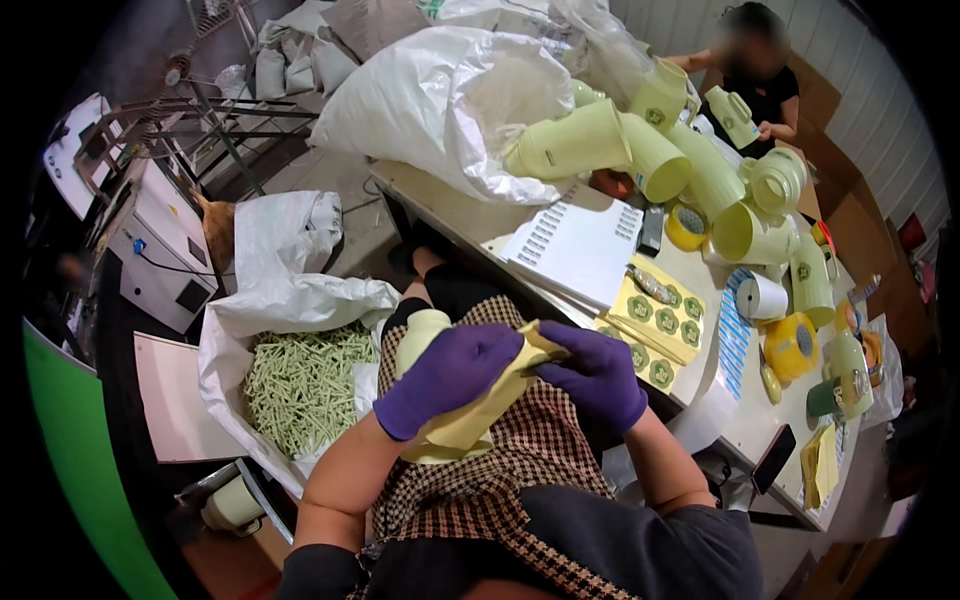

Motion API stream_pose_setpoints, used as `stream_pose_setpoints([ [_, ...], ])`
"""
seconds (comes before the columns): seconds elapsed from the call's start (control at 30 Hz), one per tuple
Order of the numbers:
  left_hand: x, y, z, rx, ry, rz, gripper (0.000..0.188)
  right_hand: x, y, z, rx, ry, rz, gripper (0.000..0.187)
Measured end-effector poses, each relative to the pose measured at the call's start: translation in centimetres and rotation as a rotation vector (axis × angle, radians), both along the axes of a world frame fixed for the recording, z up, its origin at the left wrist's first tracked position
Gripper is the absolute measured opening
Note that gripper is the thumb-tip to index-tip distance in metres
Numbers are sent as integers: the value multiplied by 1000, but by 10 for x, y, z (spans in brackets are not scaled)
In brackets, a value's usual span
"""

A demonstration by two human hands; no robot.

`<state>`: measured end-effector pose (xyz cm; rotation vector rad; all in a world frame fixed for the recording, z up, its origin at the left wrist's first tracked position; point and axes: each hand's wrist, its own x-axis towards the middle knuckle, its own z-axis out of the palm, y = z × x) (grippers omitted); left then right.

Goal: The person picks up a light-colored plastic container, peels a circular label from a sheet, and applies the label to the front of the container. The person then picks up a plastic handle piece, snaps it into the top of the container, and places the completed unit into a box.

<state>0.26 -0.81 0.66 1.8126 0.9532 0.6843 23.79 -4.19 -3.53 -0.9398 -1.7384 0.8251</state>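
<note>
On my lap lies a pale green thermos-jug body, partly covered by my left hand and a yellow paper sheet. My left hand, in a purple glove, has its fingers closed on that sheet over the jug body. Also gloved in purple, my right hand pinches the sheet's upper right edge between thumb and fingers. Just beyond it, a yellow sheet with round green stickers rests on the table.
The table carries several pale green jugs, a white paper stack, tape rolls and a phone. At left stands a white sack of small green sticks. Another person holds a jug at the far right.
</note>
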Motion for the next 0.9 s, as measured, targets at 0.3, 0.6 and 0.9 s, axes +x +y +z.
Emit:
stream_pose_setpoints([
  [0.3, 2, 0, -5, 360, 106, 10, 29, -8, -5, 16, 124, -127, -64, 33],
  [0.6, 15, 13, -10, 145, 104, 28, 32, -5, -5, -7, -361, 276, -113, 24],
  [0.9, 25, -1, -4, 277, 104, 62, 28, -5, -12, -15, -362, 298, -183, 25],
])
